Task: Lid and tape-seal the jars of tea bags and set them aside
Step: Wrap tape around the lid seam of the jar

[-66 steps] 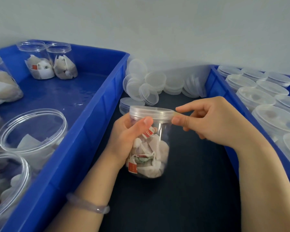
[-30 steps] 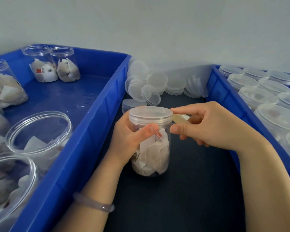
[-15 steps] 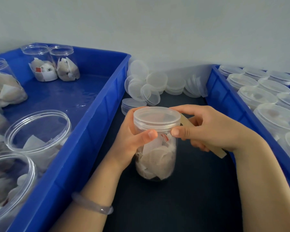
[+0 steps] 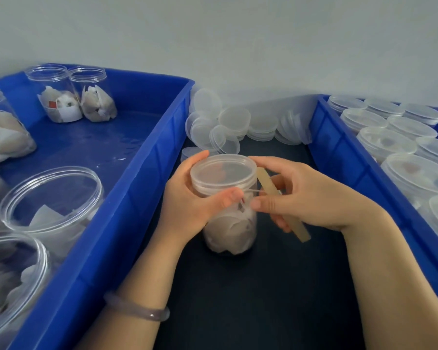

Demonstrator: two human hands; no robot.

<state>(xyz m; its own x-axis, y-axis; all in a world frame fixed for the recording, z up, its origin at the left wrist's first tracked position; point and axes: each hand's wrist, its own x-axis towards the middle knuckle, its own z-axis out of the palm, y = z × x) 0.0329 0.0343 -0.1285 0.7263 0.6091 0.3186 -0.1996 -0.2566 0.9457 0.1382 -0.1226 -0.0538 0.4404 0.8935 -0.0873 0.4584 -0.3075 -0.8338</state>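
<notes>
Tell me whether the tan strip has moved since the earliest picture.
Yes. Out of sight then, the tan strip now sticks out of the right hand, running from beside the jar lid toward the camera, away from the loose lids.

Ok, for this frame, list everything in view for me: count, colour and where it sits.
jar: one, clear, lidded, tea bags inside, upright at centre.
tan strip: one, tan, beside the jar's lid.
left bin: one, blue, left side.
open jars: several, clear, tea bags inside, in the left bin.
right bin: one, blue, right side.
lidded jars: many, clear, in the right bin.
loose lids: a pile, translucent, at the back between the bins.
dark surface: one, black, under the jar.
bracelet: one, pale, left wrist.
left hand: grips the jar.
right hand: holds the tan strip.
</notes>
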